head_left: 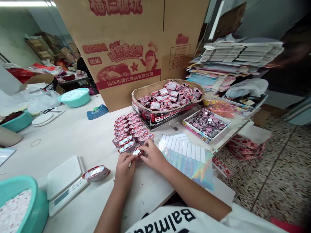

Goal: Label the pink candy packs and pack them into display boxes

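Clamping fingers on one foil-topped pack (pixel 137 151) at centre, left hand (pixel 124 170) and right hand (pixel 153 156) adjoin seemingly finished rows (pixel 137 129); loose packs (pixel 173 94) upper centre apparently remain.

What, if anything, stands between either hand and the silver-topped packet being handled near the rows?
Nothing visible does. The left hand and right hand both meet the silver-topped packet directly. The rows of packets stand beyond it, and the shiny iridescent sheet lies to the right, not in between.
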Action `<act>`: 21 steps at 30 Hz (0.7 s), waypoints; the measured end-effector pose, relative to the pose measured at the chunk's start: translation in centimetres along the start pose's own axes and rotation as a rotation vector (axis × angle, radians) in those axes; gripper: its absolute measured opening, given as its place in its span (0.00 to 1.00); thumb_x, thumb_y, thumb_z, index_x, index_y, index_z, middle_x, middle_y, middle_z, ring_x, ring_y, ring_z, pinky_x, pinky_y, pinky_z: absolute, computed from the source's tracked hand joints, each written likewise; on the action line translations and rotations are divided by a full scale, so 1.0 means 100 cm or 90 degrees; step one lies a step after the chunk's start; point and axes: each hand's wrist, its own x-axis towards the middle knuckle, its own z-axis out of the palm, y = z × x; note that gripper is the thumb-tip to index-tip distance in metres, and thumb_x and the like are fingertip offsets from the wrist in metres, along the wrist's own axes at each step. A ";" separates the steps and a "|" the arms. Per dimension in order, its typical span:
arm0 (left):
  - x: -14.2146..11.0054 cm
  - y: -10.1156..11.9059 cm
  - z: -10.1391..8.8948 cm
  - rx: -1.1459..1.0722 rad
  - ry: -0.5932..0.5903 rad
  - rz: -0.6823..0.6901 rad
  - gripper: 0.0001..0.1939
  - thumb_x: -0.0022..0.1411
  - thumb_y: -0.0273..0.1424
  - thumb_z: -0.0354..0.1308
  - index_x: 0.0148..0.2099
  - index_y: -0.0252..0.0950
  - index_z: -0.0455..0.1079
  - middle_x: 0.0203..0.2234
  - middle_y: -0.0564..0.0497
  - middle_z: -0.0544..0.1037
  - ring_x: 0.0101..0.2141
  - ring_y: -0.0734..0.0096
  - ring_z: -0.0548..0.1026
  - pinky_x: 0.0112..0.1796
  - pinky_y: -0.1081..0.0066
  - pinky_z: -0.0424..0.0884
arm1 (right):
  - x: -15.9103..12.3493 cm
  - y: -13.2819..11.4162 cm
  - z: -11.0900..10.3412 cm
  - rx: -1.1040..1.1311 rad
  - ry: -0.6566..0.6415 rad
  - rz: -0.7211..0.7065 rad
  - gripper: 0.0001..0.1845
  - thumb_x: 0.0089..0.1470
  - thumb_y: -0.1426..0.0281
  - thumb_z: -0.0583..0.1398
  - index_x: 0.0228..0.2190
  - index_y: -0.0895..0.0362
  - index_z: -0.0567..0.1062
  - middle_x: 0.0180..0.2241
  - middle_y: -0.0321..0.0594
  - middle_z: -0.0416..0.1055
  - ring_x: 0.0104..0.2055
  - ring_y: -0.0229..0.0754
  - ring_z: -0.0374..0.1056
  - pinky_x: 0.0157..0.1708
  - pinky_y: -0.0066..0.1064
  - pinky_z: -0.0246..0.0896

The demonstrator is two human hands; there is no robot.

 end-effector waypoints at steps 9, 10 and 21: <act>0.008 -0.003 0.006 0.072 -0.034 0.176 0.17 0.65 0.23 0.50 0.50 0.42 0.74 0.48 0.46 0.77 0.52 0.62 0.73 0.51 0.60 0.73 | -0.003 0.023 -0.027 -0.148 0.039 -0.084 0.12 0.51 0.75 0.65 0.40 0.55 0.78 0.52 0.47 0.69 0.51 0.52 0.64 0.51 0.46 0.62; 0.008 0.001 -0.002 0.105 -0.007 0.195 0.16 0.64 0.23 0.51 0.50 0.42 0.73 0.49 0.46 0.77 0.54 0.60 0.72 0.53 0.57 0.71 | -0.003 0.026 -0.030 -0.167 0.049 -0.074 0.12 0.50 0.75 0.66 0.40 0.55 0.79 0.52 0.47 0.69 0.51 0.53 0.64 0.50 0.47 0.62; -0.054 -0.078 -0.140 0.383 -0.050 -0.085 0.21 0.63 0.42 0.50 0.51 0.36 0.72 0.46 0.40 0.76 0.41 0.53 0.78 0.40 0.57 0.77 | 0.000 0.050 -0.040 -0.221 0.113 -0.097 0.12 0.52 0.77 0.63 0.39 0.54 0.79 0.48 0.48 0.71 0.49 0.54 0.66 0.49 0.49 0.65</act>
